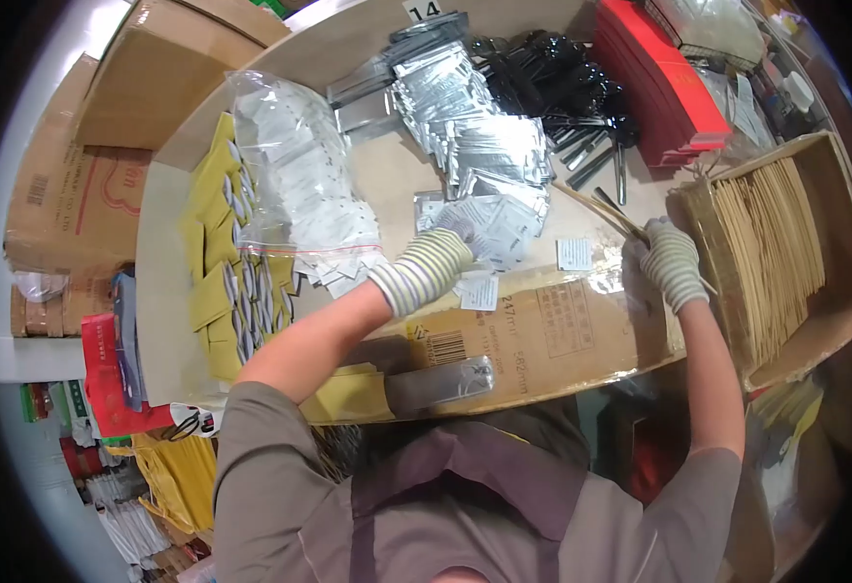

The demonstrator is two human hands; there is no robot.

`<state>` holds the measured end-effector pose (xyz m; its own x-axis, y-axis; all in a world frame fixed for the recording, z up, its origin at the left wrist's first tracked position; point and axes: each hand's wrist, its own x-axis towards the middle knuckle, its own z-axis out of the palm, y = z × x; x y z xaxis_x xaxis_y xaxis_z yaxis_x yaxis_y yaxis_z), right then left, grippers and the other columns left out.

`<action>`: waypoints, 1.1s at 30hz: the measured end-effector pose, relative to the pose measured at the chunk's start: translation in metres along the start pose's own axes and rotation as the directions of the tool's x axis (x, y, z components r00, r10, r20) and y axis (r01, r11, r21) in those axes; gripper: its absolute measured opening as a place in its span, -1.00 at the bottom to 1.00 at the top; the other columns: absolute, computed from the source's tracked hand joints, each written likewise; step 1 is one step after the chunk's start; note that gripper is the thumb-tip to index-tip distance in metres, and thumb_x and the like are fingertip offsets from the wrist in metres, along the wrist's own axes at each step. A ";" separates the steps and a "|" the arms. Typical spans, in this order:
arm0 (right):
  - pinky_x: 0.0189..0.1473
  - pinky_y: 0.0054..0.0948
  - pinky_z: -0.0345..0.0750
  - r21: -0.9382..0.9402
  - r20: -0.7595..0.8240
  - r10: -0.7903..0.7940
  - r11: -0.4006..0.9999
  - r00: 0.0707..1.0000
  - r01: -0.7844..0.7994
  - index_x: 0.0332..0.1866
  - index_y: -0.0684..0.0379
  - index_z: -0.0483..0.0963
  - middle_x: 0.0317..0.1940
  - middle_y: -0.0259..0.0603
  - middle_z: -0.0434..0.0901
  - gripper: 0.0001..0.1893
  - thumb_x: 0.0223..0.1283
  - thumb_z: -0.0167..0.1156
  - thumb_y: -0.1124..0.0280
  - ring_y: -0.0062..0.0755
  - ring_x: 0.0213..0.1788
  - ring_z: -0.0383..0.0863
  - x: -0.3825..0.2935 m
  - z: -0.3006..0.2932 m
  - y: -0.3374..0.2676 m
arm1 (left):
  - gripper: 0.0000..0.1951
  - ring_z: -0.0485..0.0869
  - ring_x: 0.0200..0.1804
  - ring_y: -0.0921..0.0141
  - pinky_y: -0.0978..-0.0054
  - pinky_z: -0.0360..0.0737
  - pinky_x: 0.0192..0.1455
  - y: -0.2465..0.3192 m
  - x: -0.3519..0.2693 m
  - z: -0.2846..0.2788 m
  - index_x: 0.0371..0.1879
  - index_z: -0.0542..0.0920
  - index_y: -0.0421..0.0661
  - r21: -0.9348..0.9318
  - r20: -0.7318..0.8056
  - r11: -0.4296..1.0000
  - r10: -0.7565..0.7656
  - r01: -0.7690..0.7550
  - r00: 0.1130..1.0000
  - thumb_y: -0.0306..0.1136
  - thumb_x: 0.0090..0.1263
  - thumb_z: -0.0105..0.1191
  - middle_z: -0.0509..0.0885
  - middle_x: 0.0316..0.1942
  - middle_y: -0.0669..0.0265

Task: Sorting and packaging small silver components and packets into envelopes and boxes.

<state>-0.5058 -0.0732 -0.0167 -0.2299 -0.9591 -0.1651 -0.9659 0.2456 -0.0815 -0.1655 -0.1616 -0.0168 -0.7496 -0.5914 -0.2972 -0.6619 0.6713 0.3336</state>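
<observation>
My left hand [429,261], in a striped knit glove, reaches onto a loose pile of small printed sachets [502,226]. Its fingertips lie among them, and whether they pinch one cannot be told. Beyond the fingers, more silver foil sachets [495,149] are heaped. In a similar glove, my right hand [670,262] grips a thin kraft paper sleeve [597,205], seen nearly edge-on and pointing to the upper left. Between the hands a single white sachet [574,254] lies flat. Another printed sachet [479,291] rests just below my left wrist.
At right stands a carton [845,291] packed with upright kraft sleeves [768,255]. Black plastic cutlery [557,80] and a red stack [663,87] lie at the back. Left are a clear bag of white packets [294,160] and yellow packets [214,233]. A cardboard flap [542,342] covers the front edge.
</observation>
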 end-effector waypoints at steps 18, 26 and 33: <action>-0.36 -0.31 0.56 0.488 0.123 -0.143 0.870 0.982 0.066 -0.13 0.16 0.54 -0.49 -0.09 0.63 -0.72 0.22 0.16 0.18 -0.22 -0.49 0.59 -0.004 0.022 -0.151 | -0.88 0.34 -0.42 0.57 0.57 0.35 -0.39 -0.029 -0.079 0.041 -0.29 0.52 -0.19 -0.734 -0.366 0.671 -0.518 0.102 0.774 -0.44 0.28 0.12 0.42 -0.49 0.44; -0.26 -0.22 0.60 0.319 0.448 -0.301 0.934 0.842 0.164 -0.08 0.16 0.51 -0.37 -0.09 0.65 -0.67 0.16 0.14 0.17 -0.16 -0.39 0.64 0.007 0.023 -0.241 | -0.81 0.35 -0.33 0.58 0.61 0.36 -0.31 -0.020 -0.091 0.057 -0.15 0.46 -0.24 -0.944 -0.319 0.317 -0.804 -0.093 0.502 -0.43 0.33 0.06 0.46 -0.37 0.39; -0.12 -0.28 0.66 0.237 0.319 -0.175 0.966 0.931 0.100 0.10 0.33 0.42 -0.19 0.10 0.62 -0.57 0.20 0.14 0.28 -0.18 -0.25 0.67 0.007 -0.010 -0.226 | -0.86 0.37 -0.36 0.60 0.60 0.39 -0.34 -0.011 -0.112 0.085 -0.23 0.48 -0.18 -0.909 -0.311 0.416 -0.728 0.032 0.611 -0.44 0.31 0.08 0.49 -0.38 0.40</action>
<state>-0.2899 -0.1369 0.0106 -0.0069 -0.8912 -0.4535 -0.9283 0.1743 -0.3286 -0.0737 -0.0650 -0.0630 0.0226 -0.9891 -0.1458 -0.3017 -0.1458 0.9422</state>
